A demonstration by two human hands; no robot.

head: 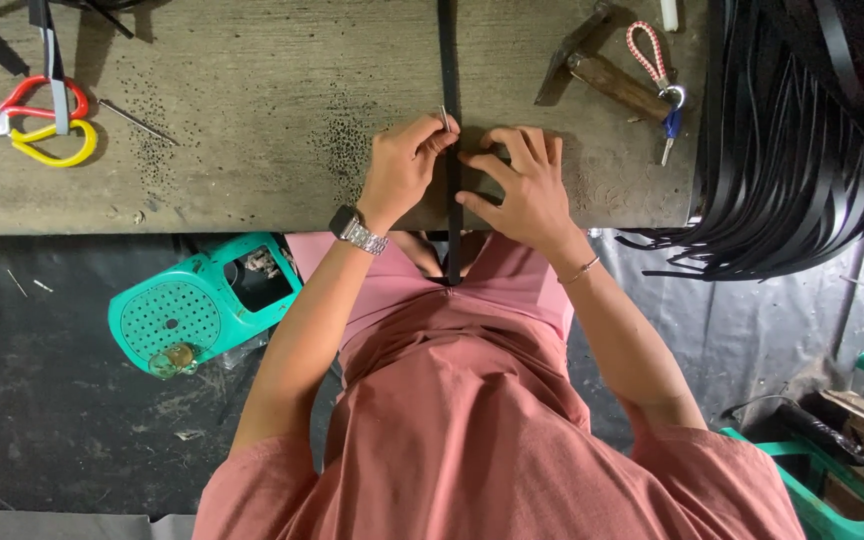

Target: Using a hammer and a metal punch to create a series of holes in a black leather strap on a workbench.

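Far left on the tabletop [252, 150] lie my scissors [37, 118], with 1 red loop and 1 yellow loop. A thin metal spike [132, 120] lies just beside them. Lots of tiny black bits are sprinkled on the gray wood.

In the middle is the black strap [449, 60]. It is long, thin and flat. It runs straight up the tabletop and hangs down over the near edge toward my pink shirt.

My left hand [404, 165] is bent at the wrist, with a silver watch [357, 232] on it. Its fingers are pinched shut on a small metal pin [444, 118], which stands up against the left edge of the strap.

My right hand [520, 185] lies flat and spread out. Its fingers press the strap down, just right of the pin. It grips nothing.

Farther right lies a hammer [602, 75] with a wooden handle, and a key [668, 125] on a red and white cord. At the far right hangs a big bunch of black straps [802, 150].
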